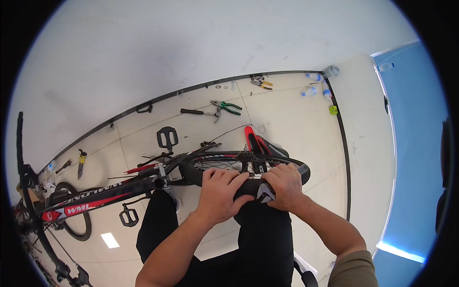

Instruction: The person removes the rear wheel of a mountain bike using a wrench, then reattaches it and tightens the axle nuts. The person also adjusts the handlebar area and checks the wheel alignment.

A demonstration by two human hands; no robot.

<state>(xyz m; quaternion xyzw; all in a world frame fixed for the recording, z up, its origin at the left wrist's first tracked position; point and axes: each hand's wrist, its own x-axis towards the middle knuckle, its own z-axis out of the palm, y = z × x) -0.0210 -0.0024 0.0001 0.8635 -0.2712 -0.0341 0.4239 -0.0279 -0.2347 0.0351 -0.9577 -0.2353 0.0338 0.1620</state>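
Observation:
A black and red bicycle (pixel 98 201) lies across the floor in front of me, its rear wheel at my knees. My left hand (pixel 220 193) is wrapped over the near side of the black tyre (pixel 246 187), thumb toward me. Close beside it, my right hand (pixel 285 186) grips an adjustable wrench (pixel 266 193) against the same tyre. The wrench's jaw end shows left of that hand and its handle end sticks out past the knuckles. Its contact with the rim is hidden by my fingers. Spokes and the rear sprocket (pixel 245 157) show behind my hands.
Beyond the wheel lie a red and black saddle (pixel 267 146), a hammer (pixel 198 112) and green-handled pliers (pixel 226 106). Yellow-handled pliers (pixel 262 84) and plastic bottles (pixel 309 91) sit by the wall. Pedals (pixel 167 138) jut from the frame; the handlebar (pixel 28 182) is far left.

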